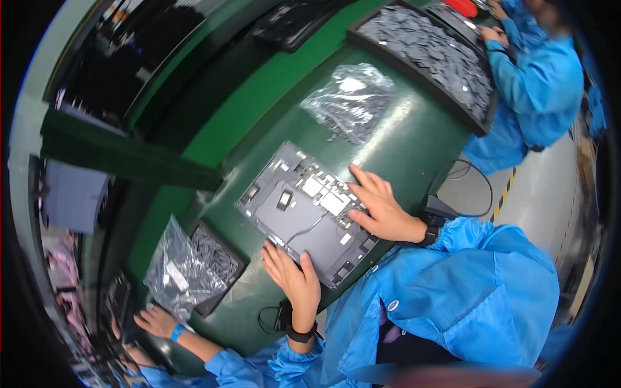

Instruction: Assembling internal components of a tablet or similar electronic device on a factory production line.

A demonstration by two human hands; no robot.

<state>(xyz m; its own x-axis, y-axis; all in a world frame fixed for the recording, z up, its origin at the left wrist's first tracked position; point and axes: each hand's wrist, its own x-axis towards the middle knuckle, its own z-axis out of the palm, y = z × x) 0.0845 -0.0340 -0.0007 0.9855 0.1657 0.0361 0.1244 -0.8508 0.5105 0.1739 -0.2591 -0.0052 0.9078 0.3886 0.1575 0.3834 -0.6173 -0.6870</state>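
A grey laptop chassis (pixel 284 207) lies open on the green table, its inside facing up, with pale parts and a thin dark cable showing. My right hand (pixel 388 212) reaches over its right part, fingers spread, the fingertips on or just over the parts. At the chassis's near left edge rests my left hand (pixel 295 279), its fingers stretched out and thumb apart. Neither hand is wrapped round anything. Dark bands circle both my wrists.
Beyond the chassis lies a clear plastic bag (pixel 354 102) of small parts. A black tray (pixel 482 126) heaped with grey pieces stands at the far right, near a co-worker (pixel 533 77). Left are another bag (pixel 181 275), a dark box (pixel 236 255) and another person's hand (pixel 155 321).
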